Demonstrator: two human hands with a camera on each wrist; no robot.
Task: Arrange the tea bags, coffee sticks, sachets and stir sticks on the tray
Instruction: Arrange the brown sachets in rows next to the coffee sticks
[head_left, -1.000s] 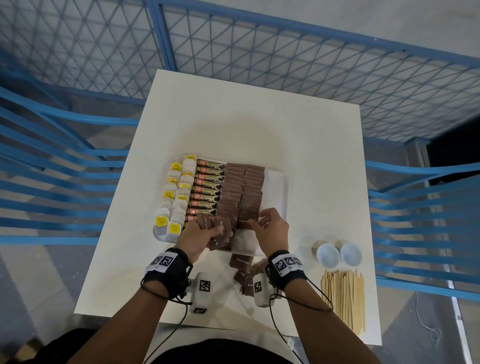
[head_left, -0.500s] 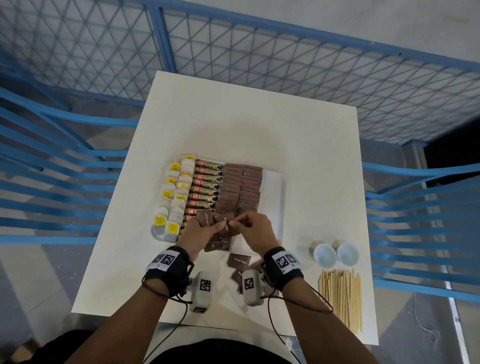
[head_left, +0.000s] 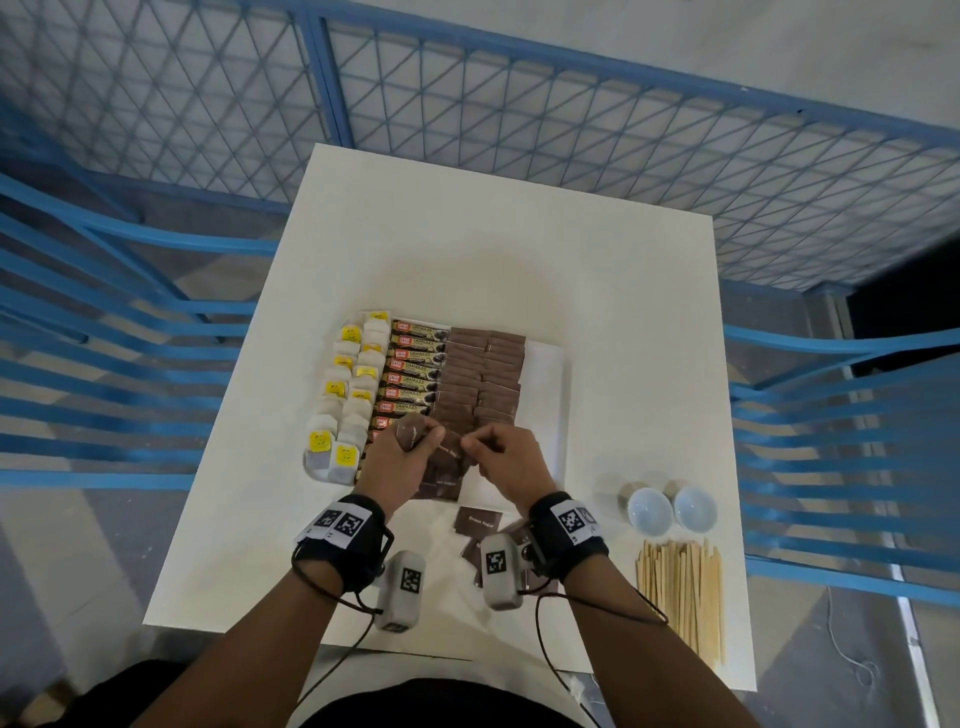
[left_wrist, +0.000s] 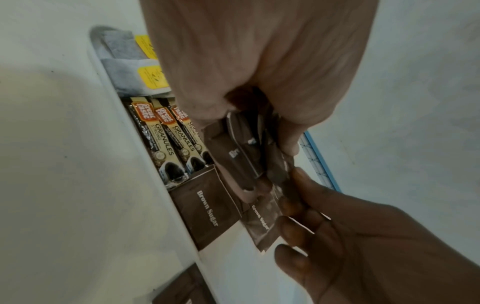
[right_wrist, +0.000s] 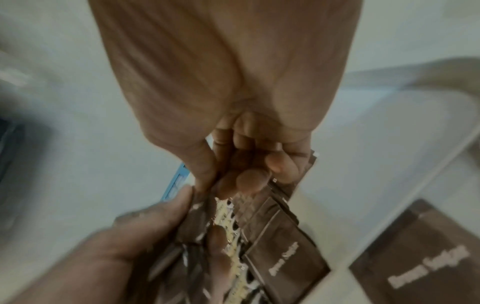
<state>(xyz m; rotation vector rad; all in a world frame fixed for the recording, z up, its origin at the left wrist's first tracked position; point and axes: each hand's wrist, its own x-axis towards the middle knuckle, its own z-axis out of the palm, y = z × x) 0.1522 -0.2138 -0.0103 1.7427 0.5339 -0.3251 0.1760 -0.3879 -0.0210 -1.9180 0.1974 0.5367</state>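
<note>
A white tray (head_left: 545, 374) holds columns of tea bags (head_left: 353, 384), coffee sticks (head_left: 415, 364) and brown sugar sachets (head_left: 483, 374). Over the tray's near end, my left hand (head_left: 400, 457) grips a fanned bunch of brown sachets (left_wrist: 241, 152). My right hand (head_left: 504, 457) meets it from the right, its thumb and fingers pinching one sachet (left_wrist: 259, 222) at the edge of the bunch. Stir sticks (head_left: 680, 587) lie in a pile on the table at the front right. The tray's near end is partly hidden by both hands.
Loose brown sachets (head_left: 478, 519) lie on the white table (head_left: 467, 234) between my wrists. Two small white cups (head_left: 649, 512) stand right of the tray, behind the stir sticks. Blue railings surround the table on three sides.
My right hand has moved left, from the right sachet column on the tray to the bunch in my left hand, and now pinches a sachet there. The left hand has barely moved.
</note>
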